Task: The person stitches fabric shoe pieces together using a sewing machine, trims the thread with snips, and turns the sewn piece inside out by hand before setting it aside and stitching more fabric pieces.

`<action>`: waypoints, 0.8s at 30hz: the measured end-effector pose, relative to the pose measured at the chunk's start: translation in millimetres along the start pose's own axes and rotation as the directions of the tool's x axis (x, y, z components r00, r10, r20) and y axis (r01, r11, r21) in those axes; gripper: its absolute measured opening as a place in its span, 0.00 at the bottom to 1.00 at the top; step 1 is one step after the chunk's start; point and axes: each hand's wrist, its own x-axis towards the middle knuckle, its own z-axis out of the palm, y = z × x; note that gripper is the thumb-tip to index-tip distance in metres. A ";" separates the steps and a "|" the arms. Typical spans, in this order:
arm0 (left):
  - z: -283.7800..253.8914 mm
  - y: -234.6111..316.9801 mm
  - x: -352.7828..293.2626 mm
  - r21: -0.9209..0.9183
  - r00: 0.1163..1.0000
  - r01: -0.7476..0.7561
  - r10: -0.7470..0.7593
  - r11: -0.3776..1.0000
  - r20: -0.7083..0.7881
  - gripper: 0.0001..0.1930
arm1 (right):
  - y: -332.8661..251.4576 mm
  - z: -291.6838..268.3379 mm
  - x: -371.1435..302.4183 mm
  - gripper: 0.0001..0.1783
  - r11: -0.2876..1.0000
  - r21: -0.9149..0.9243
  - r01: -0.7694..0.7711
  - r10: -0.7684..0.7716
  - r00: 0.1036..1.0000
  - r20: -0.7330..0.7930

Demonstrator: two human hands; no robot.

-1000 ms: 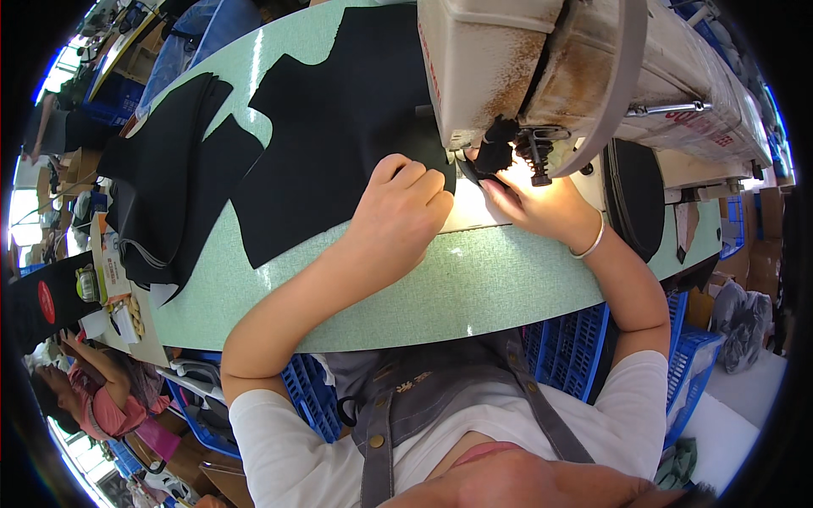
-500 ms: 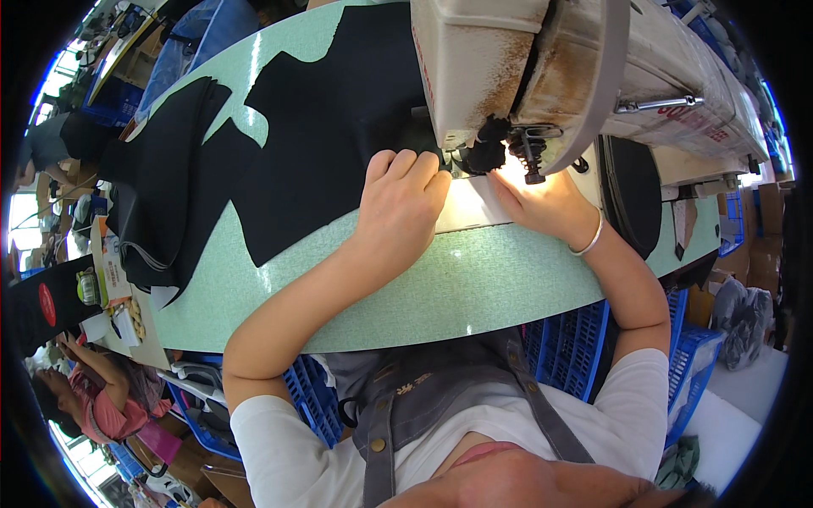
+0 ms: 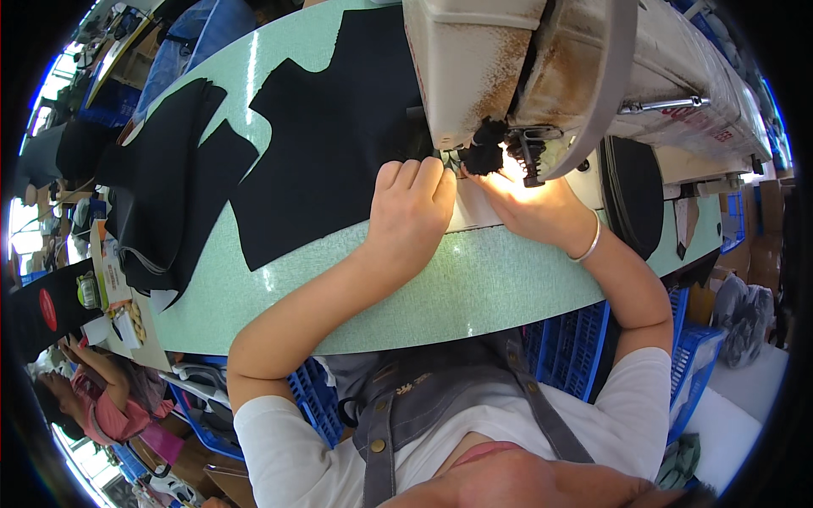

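A large cut piece of black fabric (image 3: 339, 144) lies on the pale green table, its right edge running to the needle area of a sewing machine (image 3: 474, 76). My left hand (image 3: 408, 212) is closed on the fabric's near right edge, knuckles up, just left of the needle area. My right hand (image 3: 546, 212), with a bangle at the wrist, reaches under the machine head from the right. Its foremost fingertips come close to the needle area; lamp glare and machine parts hide the other fingers. Fabric under the presser foot is hard to make out.
More black cut pieces (image 3: 161, 178) lie stacked at the left of the green table (image 3: 339, 300). Another dark stack (image 3: 631, 199) stands right of the needle area. Blue crates (image 3: 567, 347) sit below the table edge. A person in pink (image 3: 106, 389) is at the far left.
My right hand has slid left toward the needle area, and my hands are now closer together. My left hand has shifted slightly right and nearer. The black fabric has moved a little.
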 end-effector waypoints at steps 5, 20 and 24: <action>-0.4 -1.4 1.7 0.008 1.000 -0.021 0.021 1.000 0.003 0.05 | -3.6 1.8 -0.1 0.18 0.997 -0.073 0.006 -0.004 1.000 0.024; -11.8 -9.3 3.8 0.032 0.999 -0.040 0.040 0.999 0.001 0.08 | 5.8 -0.5 11.8 0.14 0.994 0.023 0.110 -0.107 0.989 -0.102; -27.8 -16.0 11.6 0.055 1.000 0.028 -0.028 0.998 -0.007 0.07 | 21.7 -3.1 -10.4 0.15 0.968 0.088 -0.235 0.221 0.964 0.146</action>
